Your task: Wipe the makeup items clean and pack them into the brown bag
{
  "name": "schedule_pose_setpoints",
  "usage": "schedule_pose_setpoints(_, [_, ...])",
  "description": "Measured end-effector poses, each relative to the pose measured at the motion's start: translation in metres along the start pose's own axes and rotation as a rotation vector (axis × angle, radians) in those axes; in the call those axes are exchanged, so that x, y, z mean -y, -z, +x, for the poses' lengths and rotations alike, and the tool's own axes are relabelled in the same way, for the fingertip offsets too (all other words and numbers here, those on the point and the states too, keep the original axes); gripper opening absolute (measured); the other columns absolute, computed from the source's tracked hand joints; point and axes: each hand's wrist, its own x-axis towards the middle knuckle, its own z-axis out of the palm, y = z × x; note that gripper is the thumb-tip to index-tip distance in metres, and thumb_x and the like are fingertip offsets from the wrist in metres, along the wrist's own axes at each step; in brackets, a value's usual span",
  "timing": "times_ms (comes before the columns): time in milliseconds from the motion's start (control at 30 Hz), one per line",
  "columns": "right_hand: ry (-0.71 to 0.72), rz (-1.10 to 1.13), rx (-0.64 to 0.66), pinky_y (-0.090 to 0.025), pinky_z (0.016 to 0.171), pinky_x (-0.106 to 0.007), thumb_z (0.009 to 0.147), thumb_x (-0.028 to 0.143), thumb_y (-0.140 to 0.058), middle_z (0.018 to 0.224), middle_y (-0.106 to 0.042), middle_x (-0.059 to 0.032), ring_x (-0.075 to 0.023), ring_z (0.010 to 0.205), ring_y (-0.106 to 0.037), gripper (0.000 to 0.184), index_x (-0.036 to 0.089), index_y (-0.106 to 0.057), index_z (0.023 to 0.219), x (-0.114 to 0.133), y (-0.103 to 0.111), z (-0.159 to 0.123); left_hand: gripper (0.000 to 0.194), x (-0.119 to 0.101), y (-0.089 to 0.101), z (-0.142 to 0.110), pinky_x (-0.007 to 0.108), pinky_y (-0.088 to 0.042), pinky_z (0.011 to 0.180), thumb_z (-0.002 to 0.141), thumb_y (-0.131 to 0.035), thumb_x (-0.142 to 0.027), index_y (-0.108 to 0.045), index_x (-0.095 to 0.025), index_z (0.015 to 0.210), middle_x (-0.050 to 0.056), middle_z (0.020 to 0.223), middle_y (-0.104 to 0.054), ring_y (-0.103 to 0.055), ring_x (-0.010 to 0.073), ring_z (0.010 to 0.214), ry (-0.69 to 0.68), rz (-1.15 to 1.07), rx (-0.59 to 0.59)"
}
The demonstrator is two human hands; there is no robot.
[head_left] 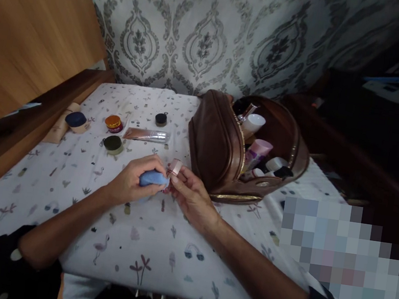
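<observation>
My left hand (142, 177) is closed around a blue item (152, 179); whether it is a cloth or a soft tube I cannot tell. Opposite it, the fingers of my right hand (193, 195) pinch a small item with a shiny pink cap (175, 167). The two held things meet between my fingertips, which hide most of the smaller one. Just right of my hands stands an unzipped brown cosmetic bag (209, 146). It contains a pink tube (258, 150), a white-topped container (254, 124) and several other toiletries.
Left of the bag are a silver-pink tube (145, 135), a small black-lidded jar (161, 120), an orange-lidded jar (114, 123), a green-lidded jar (113, 145) and a dark-blue-lidded container (76, 122) beside a beige pouch (55, 132). A printed cloth (126, 245) covers the table.
</observation>
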Motion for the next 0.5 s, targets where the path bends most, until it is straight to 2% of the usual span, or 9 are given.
schedule_pose_setpoints(133, [0.046,-0.019,-0.024,-0.045,0.07,-0.023,0.071,0.044,-0.088,0.085,-0.067,0.0003,-0.0119,0.076,-0.058,0.039,0.02,-0.067,0.094,-0.003,0.0,0.001,0.009,-0.002,0.006,0.002,0.03,-0.049,0.071,0.088,-0.068,-0.026,-0.062,-0.02,0.089,0.003,0.085,-0.065,-0.061,0.016,0.076,-0.024,-0.022,0.125])
schedule_pose_setpoints(267, [0.061,-0.006,-0.038,-0.045,0.068,-0.023,0.07,0.045,-0.089,0.082,-0.064,0.0016,-0.0114,0.075,-0.058,0.04,0.02,-0.064,0.09,-0.003,-0.001,0.0,0.009,-0.002,0.013,0.004,0.028,-0.048,0.071,0.086,-0.068,-0.023,-0.06,-0.02,0.083,0.002,0.083,-0.064,-0.06,0.0149,0.075,0.03,-0.045,0.181])
schedule_pose_setpoints(400, [0.08,-0.004,-0.028,-0.048,0.07,-0.023,0.073,0.044,-0.087,0.083,-0.065,0.001,-0.0119,0.077,-0.061,0.038,0.02,-0.062,0.09,0.0,-0.003,0.0,0.016,0.002,0.022,0.003,0.028,-0.048,0.073,0.082,-0.073,-0.028,-0.059,-0.02,0.085,0.002,0.087,-0.063,-0.059,0.0158,0.08,0.198,-0.053,0.209])
schedule_pose_setpoints(500, [0.1,-0.016,0.005,-0.049,0.071,-0.022,0.075,0.044,-0.085,0.083,-0.066,0.0009,-0.0116,0.077,-0.062,0.038,0.021,-0.06,0.089,0.003,-0.004,-0.001,0.02,0.008,0.023,0.002,0.026,-0.046,0.068,0.082,-0.072,-0.032,-0.059,-0.02,0.09,0.0,0.085,-0.061,-0.056,0.0148,0.076,0.338,-0.079,0.252])
